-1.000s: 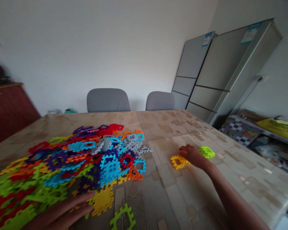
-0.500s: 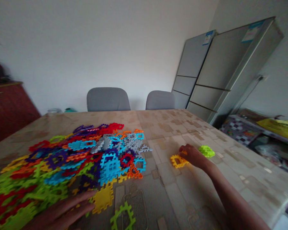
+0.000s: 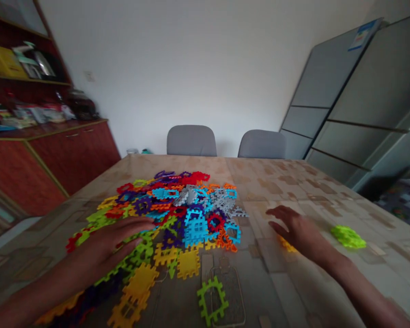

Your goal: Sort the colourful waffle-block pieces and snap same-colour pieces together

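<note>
A wide pile of plastic interlocking pieces (image 3: 196,230) in many colours covers the left and middle of the table. Over the pile's left side reaches my left hand (image 3: 118,239), fingers stretched and apart, with nothing seen in it. My right hand (image 3: 289,223) hovers above the table to the right, thumb and fingers parted around bare air. Partly hidden beneath it lies a yellow-orange piece (image 3: 287,244). Farther right rests a small stack of lime-green pieces (image 3: 348,237). A green square frame piece (image 3: 212,300) and a solid yellow square (image 3: 187,263) lie near the front.
The patterned table (image 3: 256,182) extends to two grey chairs (image 3: 191,140) at the far side. A red-brown cabinet (image 3: 75,150) with kitchen goods stands left. Tall grey cabinet doors (image 3: 310,86) rise on the right.
The view has swung left. My right hand has come off the yellow-orange piece, leaving it on the table. My left hand has moved forward over the pile, away from the yellow square.
</note>
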Available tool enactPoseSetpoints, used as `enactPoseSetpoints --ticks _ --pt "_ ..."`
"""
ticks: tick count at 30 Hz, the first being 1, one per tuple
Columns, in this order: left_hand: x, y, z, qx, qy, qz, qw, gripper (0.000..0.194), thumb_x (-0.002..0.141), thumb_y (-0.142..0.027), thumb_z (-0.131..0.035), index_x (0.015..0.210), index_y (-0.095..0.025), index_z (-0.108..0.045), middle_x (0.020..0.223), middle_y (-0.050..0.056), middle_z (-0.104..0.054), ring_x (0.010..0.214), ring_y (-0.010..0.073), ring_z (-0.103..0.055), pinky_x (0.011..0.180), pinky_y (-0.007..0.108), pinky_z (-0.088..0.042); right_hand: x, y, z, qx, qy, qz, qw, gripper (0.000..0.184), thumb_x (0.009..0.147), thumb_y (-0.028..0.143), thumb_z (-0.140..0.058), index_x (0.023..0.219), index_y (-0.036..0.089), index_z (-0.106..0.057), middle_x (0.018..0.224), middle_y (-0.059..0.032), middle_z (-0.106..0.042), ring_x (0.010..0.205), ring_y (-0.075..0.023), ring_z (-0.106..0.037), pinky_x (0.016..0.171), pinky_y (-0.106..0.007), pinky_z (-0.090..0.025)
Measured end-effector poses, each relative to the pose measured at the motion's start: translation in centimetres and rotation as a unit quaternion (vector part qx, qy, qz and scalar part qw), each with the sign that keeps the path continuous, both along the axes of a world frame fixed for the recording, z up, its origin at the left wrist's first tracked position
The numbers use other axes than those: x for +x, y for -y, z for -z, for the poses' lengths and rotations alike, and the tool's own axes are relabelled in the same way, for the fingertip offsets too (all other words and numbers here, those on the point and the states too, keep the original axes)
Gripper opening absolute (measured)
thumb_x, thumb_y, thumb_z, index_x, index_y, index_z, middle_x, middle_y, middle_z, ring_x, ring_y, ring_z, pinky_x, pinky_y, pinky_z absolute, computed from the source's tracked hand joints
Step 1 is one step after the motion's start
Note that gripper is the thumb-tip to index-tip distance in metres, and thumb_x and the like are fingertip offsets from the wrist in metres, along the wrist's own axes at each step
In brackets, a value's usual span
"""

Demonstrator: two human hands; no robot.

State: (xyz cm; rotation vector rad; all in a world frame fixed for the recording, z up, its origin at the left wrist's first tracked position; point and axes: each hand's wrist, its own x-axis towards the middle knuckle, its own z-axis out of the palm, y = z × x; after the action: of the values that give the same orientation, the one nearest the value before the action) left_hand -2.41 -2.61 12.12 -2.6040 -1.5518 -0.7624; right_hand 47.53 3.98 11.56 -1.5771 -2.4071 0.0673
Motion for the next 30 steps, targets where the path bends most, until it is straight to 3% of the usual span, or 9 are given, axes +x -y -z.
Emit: enactPoseSetpoints --ticks 3,7,11,18,24,27,30 --pt "0.3 -0.1 0.9 -0.048 -0.028 0.066 0.996 0.033 0.104 -0.035 -0.052 0.135 -0.035 -0.062 0.136 -0.003 -0.067 0.122 0.0198 -0.065 0.106 0.028 -0.049 -5.8 2.8 -0.8 -0.095 -0.015 -0.139 0.986 0.033 0.096 0.026 -0.052 0.126 0.02 -0.065 0.124 -0.013 -0.068 0.11 -0.0258 -0.067 0.097 -0.04 -0.053" --pt "1.3 -0.4 1.1 -0.048 -0.031 0.095 0.994 0.033 0.104 -0.031 -0.05 0.134 -0.035 -0.063 0.136 0.0 -0.067 0.123 0.0201 -0.064 0.106 0.029 -0.049 -12.0 6.1 -1.9 -0.199 -0.019 -0.259 0.945 0.034 0.09 0.02 -0.063 0.123 0.024 -0.067 0.124 -0.0086 -0.069 0.115 -0.0267 -0.065 0.099 -0.039 -0.051" --pt "2.7 -0.8 0.8 -0.043 -0.038 0.117 0.991 0.032 0.103 -0.026 -0.051 0.129 -0.035 -0.066 0.135 0.0 -0.067 0.12 0.0206 -0.065 0.104 0.034 -0.052 -14.8 5.8 -2.2 -0.185 -0.013 -0.25 0.95 0.032 0.089 0.015 -0.063 0.12 0.023 -0.067 0.121 -0.0096 -0.07 0.114 -0.0266 -0.065 0.097 -0.038 -0.051" --pt "2.4 -1.4 2.1 -0.027 -0.035 0.093 0.995 0.032 0.102 -0.025 -0.051 0.128 -0.033 -0.067 0.137 0.002 -0.066 0.124 0.0239 -0.062 0.107 0.04 -0.05 -15.7 2.2 -1.0 -0.095 -0.056 -0.245 0.963 0.035 0.092 0.007 -0.054 0.123 0.019 -0.065 0.126 -0.0112 -0.066 0.119 -0.0237 -0.06 0.102 -0.038 -0.048" --pt "1.1 -1.9 1.6 -0.006 0.003 0.037 0.999 0.034 0.103 -0.044 -0.049 0.126 -0.029 -0.07 0.127 0.005 -0.071 0.122 0.026 -0.063 0.108 0.036 -0.047 -17.2 1.5 1.1 -0.074 -0.039 -0.185 0.979 0.056 0.088 0.02 -0.069 0.141 0.016 -0.054 0.138 -0.0159 -0.058 0.129 -0.0313 -0.049 0.114 -0.05 -0.036" --pt "1.4 -1.9 1.4 -0.019 0.007 0.054 0.998 0.033 0.103 -0.037 -0.048 0.126 -0.028 -0.069 0.128 0.005 -0.07 0.122 0.0246 -0.062 0.107 0.035 -0.048 -17.9 1.5 1.7 -0.074 -0.032 -0.167 0.983 0.061 0.084 0.023 -0.073 0.142 0.014 -0.054 0.135 -0.0177 -0.059 0.126 -0.0355 -0.048 0.111 -0.056 -0.035" --pt "1.8 -1.5 1.8 -0.044 0.004 0.083 0.996 0.031 0.101 -0.027 -0.05 0.126 -0.03 -0.068 0.13 0.005 -0.069 0.121 0.0228 -0.062 0.106 0.035 -0.049 -17.8 1.6 1.8 -0.08 -0.038 -0.171 0.981 0.07 0.078 0.026 -0.081 0.142 0.02 -0.054 0.13 -0.0128 -0.06 0.121 -0.0326 -0.051 0.106 -0.05 -0.04"
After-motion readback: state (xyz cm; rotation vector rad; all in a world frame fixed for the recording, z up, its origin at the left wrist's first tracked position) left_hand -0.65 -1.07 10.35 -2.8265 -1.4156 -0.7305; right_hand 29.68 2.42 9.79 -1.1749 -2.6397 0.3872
